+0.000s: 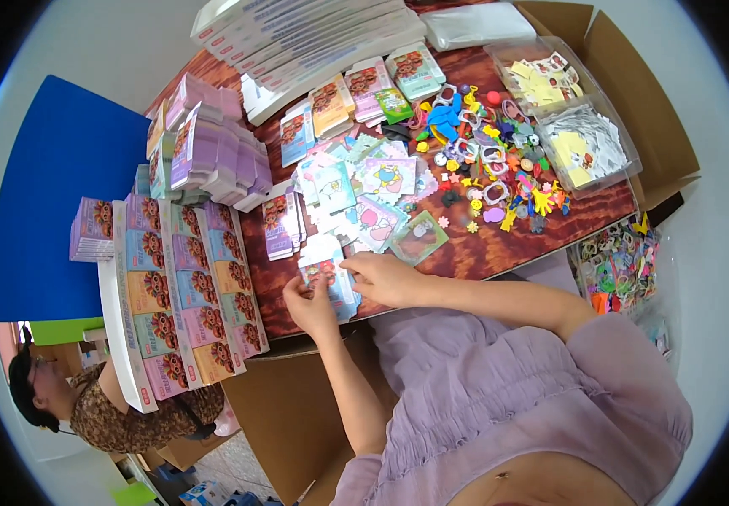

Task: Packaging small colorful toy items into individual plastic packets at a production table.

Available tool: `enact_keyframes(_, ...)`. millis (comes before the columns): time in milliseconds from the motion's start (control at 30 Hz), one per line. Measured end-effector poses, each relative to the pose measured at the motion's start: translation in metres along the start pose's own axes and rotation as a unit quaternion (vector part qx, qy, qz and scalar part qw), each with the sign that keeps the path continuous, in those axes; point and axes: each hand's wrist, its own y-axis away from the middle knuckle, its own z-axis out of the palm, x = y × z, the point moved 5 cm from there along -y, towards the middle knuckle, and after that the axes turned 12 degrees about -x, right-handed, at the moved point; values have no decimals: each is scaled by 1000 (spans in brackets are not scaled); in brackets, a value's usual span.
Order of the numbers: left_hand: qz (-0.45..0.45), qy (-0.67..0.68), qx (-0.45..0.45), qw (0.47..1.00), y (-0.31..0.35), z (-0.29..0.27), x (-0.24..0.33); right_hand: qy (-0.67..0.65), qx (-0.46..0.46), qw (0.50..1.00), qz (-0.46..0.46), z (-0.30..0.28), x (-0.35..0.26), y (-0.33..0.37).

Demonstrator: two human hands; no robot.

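A small light-blue carton (317,268) with a cartoon print and a pale flap at its top lies near the table's front edge. My left hand (309,308) pinches its lower left side, thumb on the front. At its right edge the fingers of my right hand (381,278) are closed on it. More light-blue cartons (347,300) show underneath, partly hidden. Just beyond the hands is a loose heap of pastel cartoon cards (330,187). A clear greenish packet (419,239) lies by my right wrist. Purple cartons (280,226) stand to the left.
Colourful small trinkets (491,160) spread across the right of the table. Clear plastic bins (621,152) hold paper slips. Stacked cartons (212,152) and display trays of cartons (153,295) fill the left. Long white boxes (297,38) are piled behind. Another person (120,405) is at far left.
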Motion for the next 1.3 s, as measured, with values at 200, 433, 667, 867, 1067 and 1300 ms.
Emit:
enact_keyframes(200, 16, 181, 4, 983, -17, -20, -1, 53, -19, 998, 24, -10, -19, 3)
enact_keyframes(433, 129, 287, -99, 944, 45, -43, 91, 92, 107, 981, -137, -59, -93, 28)
enact_keyframes(667, 163, 287, -203, 922, 93, -4, 108, 25, 50, 998, -23, -77, -79, 56)
enact_keyframes(867, 164, 357, -222, 893, 107, 27, 113, 51, 115, 992, -18, -85, -77, 85)
enact_keyframes(1067, 412, 239, -12, 879, 77, -101, 199, -24, 40, 999, 15, -91, -64, 97)
enact_keyframes(1300, 373, 261, -196, 868, 12, -290, -19, 18, 3, 1000, -2, -101, -69, 115)
